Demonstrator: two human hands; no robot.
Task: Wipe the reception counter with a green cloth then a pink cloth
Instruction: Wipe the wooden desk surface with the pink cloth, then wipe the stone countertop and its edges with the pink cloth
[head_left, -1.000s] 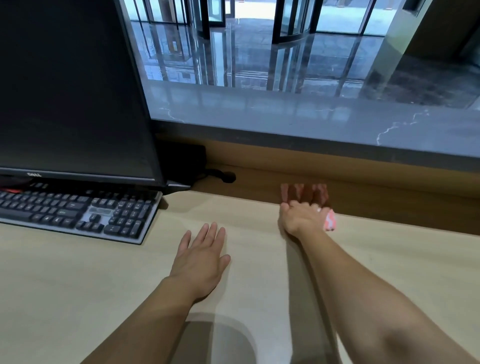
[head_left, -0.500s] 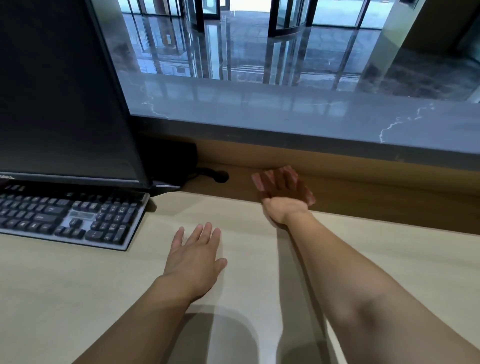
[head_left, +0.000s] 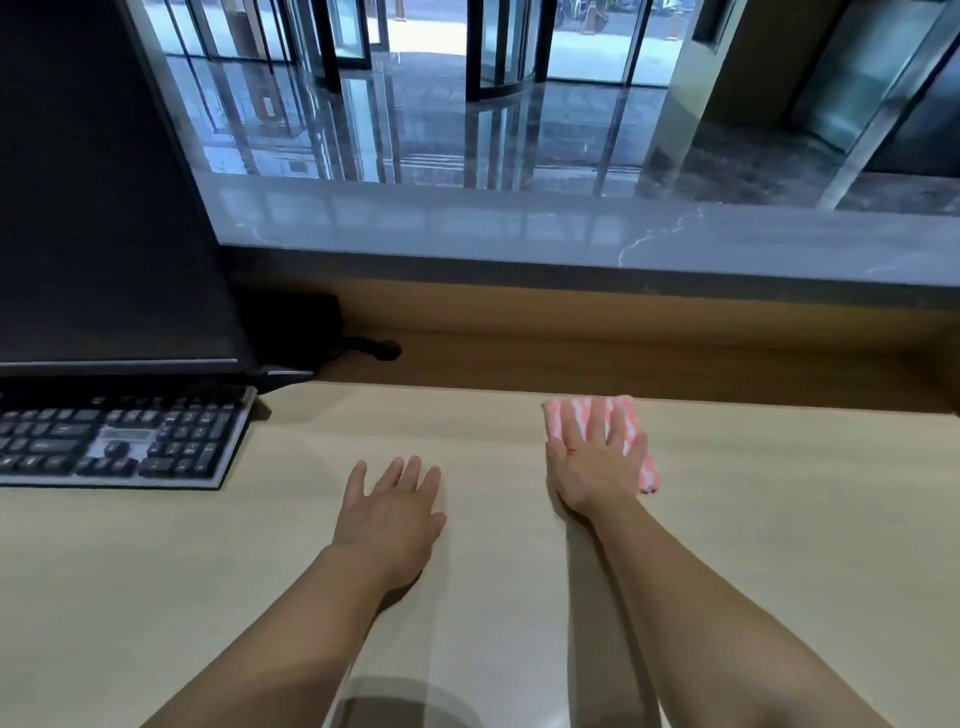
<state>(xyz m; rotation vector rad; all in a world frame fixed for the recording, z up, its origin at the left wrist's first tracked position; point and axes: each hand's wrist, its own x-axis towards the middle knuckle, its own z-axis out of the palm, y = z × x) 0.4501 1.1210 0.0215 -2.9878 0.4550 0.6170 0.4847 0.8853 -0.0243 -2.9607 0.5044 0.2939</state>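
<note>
I see my right hand (head_left: 597, 460) pressed flat on the pink cloth (head_left: 621, 410), fingers spread wide over it and gripping nothing; the palm pins the cloth to the desk (head_left: 779, 519). The cloth is striped pink and white. It pokes out past my fingertips at the far side and runs on under the little finger, with one corner showing to the right of the palm's heel. Beyond the fingertips the desk ends at a dark wooden step, and the cloth's far edge lies just short of it.

My left hand (head_left: 392, 506) lies palm down on the bare desk, fingers loosely apart, holding nothing. It sits to the left of my right thumb, near but not touching, and a little closer to me than the cloth.

Out past my left fingertips and to their left is the keyboard (head_left: 119, 441), with the monitor (head_left: 104, 208) standing over its far edge. Beyond both hands, above the step, runs the grey marble counter (head_left: 519, 228). I see no green cloth.
</note>
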